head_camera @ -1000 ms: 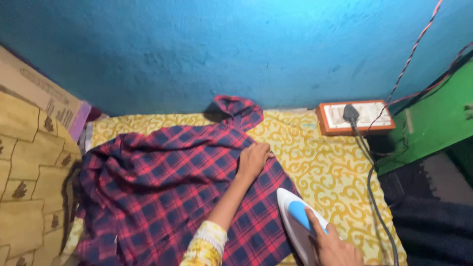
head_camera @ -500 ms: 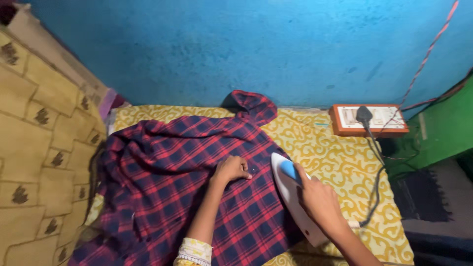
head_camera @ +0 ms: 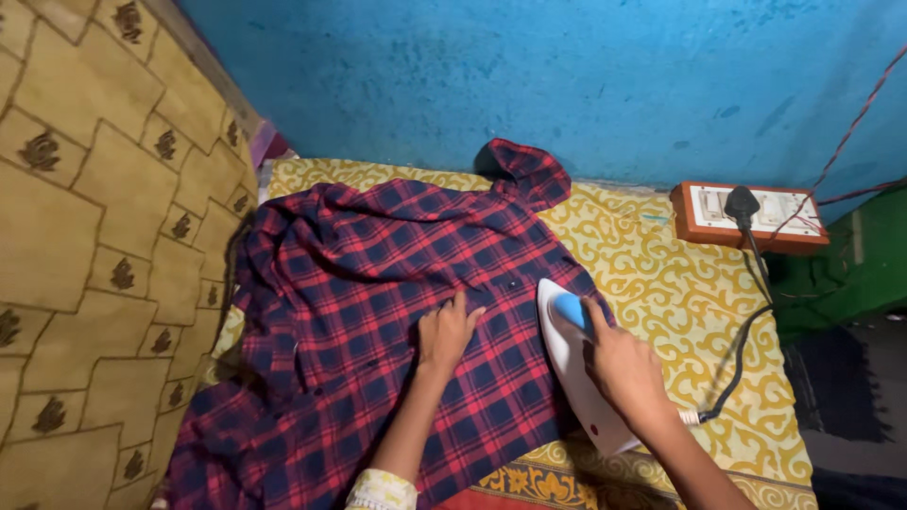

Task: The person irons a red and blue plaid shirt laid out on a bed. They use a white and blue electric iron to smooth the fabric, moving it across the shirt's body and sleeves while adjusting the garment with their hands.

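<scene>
Plaid shirt [head_camera: 378,312] spread on our yellow surface [head_camera: 680,312]. Left hand [head_camera: 446,332], flat and empty, has slid lower; right hand [head_camera: 624,368], clamped on iron [head_camera: 576,378], has pushed it further on: pressing continues.

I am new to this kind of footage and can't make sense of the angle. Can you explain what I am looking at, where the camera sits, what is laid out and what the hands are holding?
The camera sits on a person's head and looks down at their own two bare hands, so the arms enter from the bottom edge. No machine is involved. On the surface lies a yellow patterned cloth, and spread over it is a red and dark blue plaid shirt. The left hand lies flat on the shirt, pressing the fabric down. The right hand grips the blue handle of a white electric iron, which rests on the shirt's right edge. The iron's dark cord runs up to an orange-framed switchboard by the blue wall. A tan patterned cover stands at the left.
</scene>
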